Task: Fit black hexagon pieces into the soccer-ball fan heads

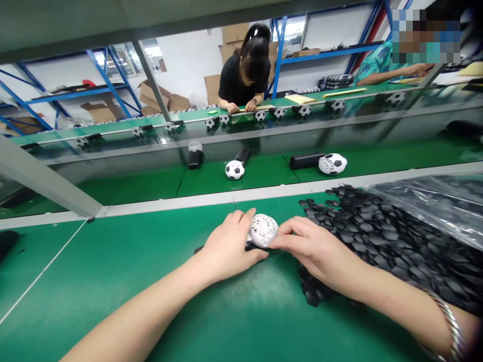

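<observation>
Over the green bench, my left hand (pixel 228 244) is wrapped around a white ball-shaped piece with an openwork grille (pixel 263 230). A dark part, like the handles on similar pieces, shows partly from under that hand. My right hand (pixel 320 246) has thumb and forefinger pinched together at the right edge of the white piece, touching it. Whatever lies between those fingertips is too small or hidden to make out. A heap of loose black flat polygonal patches (pixel 381 236) spreads to the right, partly beneath my right forearm.
Beyond a metal rail (pixel 166 201), a green conveyor belt (pixel 151 178) carries white pieces with black patches and handles, including a patched ball (pixel 332 164). Clear plastic sheeting (pixel 433 201) lies by the heap. A metal post (pixel 45 176) stands left. Two people work across the line.
</observation>
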